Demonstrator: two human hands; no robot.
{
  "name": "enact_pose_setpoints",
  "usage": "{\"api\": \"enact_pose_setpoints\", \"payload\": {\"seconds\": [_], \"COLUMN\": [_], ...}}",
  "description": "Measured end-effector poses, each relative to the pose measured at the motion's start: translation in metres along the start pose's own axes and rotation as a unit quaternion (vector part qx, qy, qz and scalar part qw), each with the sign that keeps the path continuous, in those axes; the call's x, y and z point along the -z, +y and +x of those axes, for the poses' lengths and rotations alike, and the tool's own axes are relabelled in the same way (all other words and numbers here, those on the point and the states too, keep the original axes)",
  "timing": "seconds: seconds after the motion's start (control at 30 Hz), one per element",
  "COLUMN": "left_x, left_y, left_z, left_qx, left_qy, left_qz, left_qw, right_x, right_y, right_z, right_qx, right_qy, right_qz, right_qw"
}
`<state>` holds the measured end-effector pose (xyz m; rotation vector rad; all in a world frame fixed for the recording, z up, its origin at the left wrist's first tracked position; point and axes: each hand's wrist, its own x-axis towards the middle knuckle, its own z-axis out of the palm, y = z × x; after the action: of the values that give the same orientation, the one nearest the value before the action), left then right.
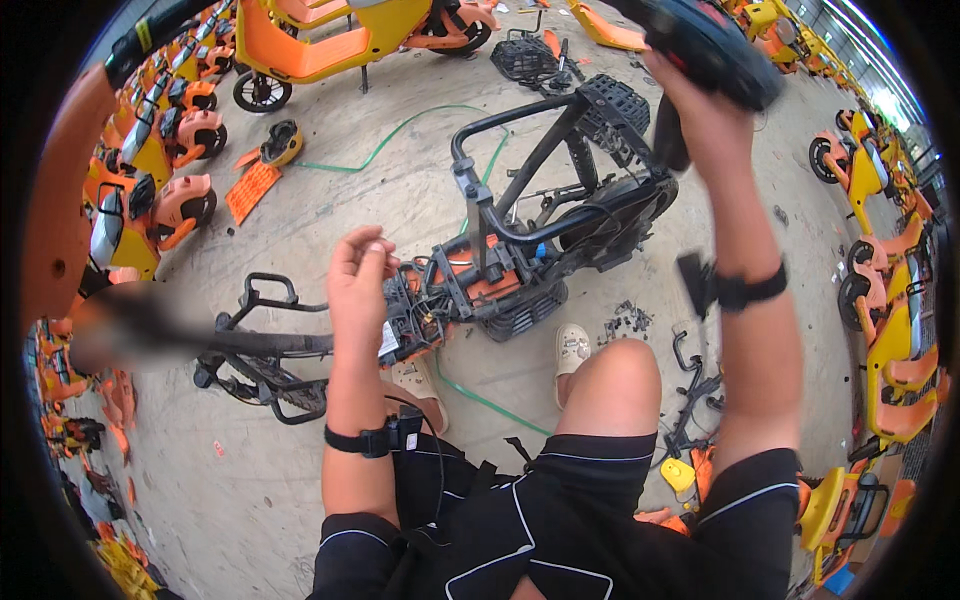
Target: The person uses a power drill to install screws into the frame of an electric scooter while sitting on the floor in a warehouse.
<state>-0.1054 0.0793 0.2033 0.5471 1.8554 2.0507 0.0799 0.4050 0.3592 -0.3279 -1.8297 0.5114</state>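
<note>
My left hand is raised over the front of a stripped black scooter frame, its thumb and fingers drawn together; whatever they may hold is too small to make out. High at the upper right, my right hand is wrapped round a bulky black object that looks like a cordless power tool. Its top is cut off by the picture's edge. Below and between the hands, the frame shows an orange compartment and exposed wiring. A black rack tops its rear end.
Loose dark small parts and black tubing lie on the floor right of my knee. A green hose crosses the floor. A yellow helmet lies beside an orange panel. Yellow-orange scooters stand all round.
</note>
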Motion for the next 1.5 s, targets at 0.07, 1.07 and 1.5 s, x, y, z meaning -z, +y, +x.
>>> {"api": "enact_pose_setpoints", "payload": {"seconds": [0.07,1.07,1.5], "left_x": [0.007,0.009,-0.009], "left_y": [-0.035,-0.069,-0.079], "left_z": [-0.009,-0.063,-0.067], "left_qx": [0.03,0.045,0.05], "left_qy": [-0.001,-0.306,-0.37], "left_qz": [0.028,0.46,0.446], "left_qw": [0.999,0.832,0.813], "right_x": [0.004,-0.021,0.214], "right_y": [-0.017,-0.032,0.013], "right_z": [-0.053,-0.223,-0.256], "right_qx": [-0.363,-0.397,-0.408], "right_qy": [-0.041,-0.153,0.056], "right_qz": [0.312,0.579,0.573], "right_qw": [0.877,0.695,0.709]}}
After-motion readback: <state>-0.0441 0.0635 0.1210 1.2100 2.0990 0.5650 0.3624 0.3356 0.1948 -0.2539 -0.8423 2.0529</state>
